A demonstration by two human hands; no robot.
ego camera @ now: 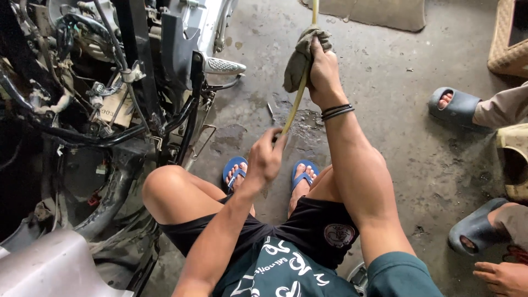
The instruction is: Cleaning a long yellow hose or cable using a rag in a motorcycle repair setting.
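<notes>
Yellowish hose (294, 104) held taut above concrete floor (407, 154). Right hand (323, 69) closed around hose through grey rag (300, 58); left hand (267, 159) pinched on lower end. Stripped motorbike frame (110, 99) beside left knee.

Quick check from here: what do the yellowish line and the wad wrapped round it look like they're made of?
The yellowish line looks like rubber or soft plastic tubing: smooth, slightly glossy, evenly round, stretched between both hands. The wad, gripped by the right hand, looks like woven cloth: matte, grey-green, folded and creased, apparently soiled. The left hand pinches the line's lower end.
</notes>
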